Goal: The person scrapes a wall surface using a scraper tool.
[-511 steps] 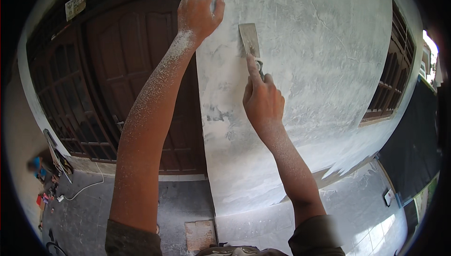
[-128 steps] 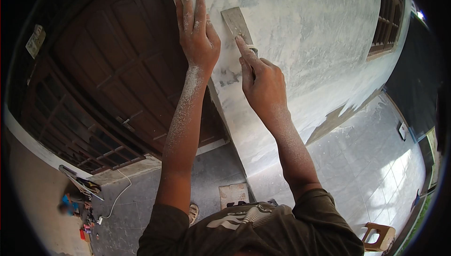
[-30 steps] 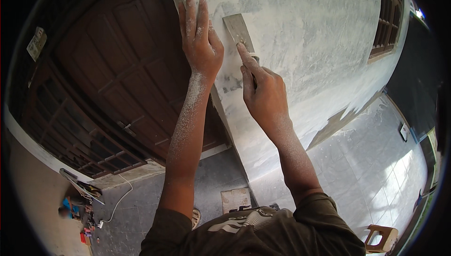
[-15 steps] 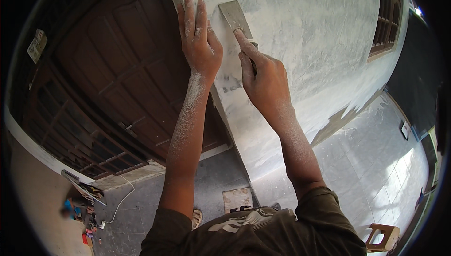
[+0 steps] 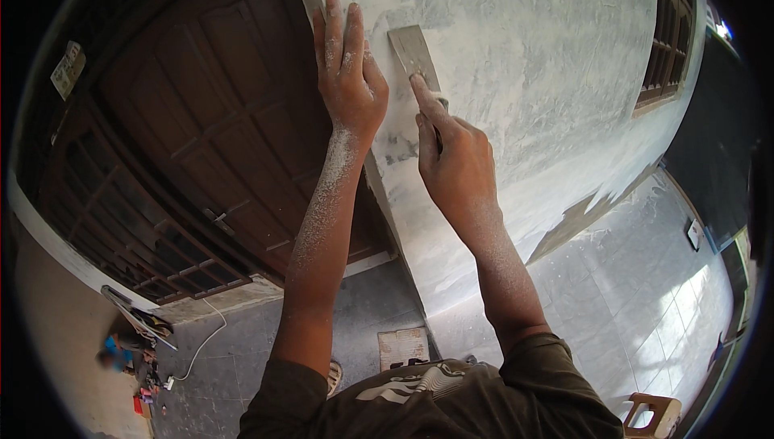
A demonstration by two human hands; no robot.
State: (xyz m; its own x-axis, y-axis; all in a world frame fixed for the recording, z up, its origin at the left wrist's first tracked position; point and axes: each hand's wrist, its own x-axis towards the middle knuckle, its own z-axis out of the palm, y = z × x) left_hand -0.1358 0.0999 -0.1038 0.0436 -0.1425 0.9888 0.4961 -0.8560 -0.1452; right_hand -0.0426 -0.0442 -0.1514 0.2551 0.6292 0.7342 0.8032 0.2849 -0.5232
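Note:
My right hand (image 5: 461, 161) is closed around the handle of a putty knife (image 5: 413, 45), its index finger stretched along the wide, dull metal blade. The blade lies against a wall (image 5: 556, 76) patched with white and grey filler. Beside it, my left hand (image 5: 353, 88) rests on the wall's left corner, palm down and fingers stretched out, holding nothing. Pale dust coats both forearms and the fingers. My right palm hides most of the knife's handle.
Left of the corner stands a dark brown panelled door (image 5: 211, 112). A barred window (image 5: 667, 44) is set in the wall at right. On the floor are a white cable (image 5: 211, 338), a piece of cardboard (image 5: 403, 346) and a brown stool (image 5: 663, 415).
My right hand has drawn the putty knife a short way down the wall. The left hand keeps its place on the corner, while the whole view has shifted slightly.

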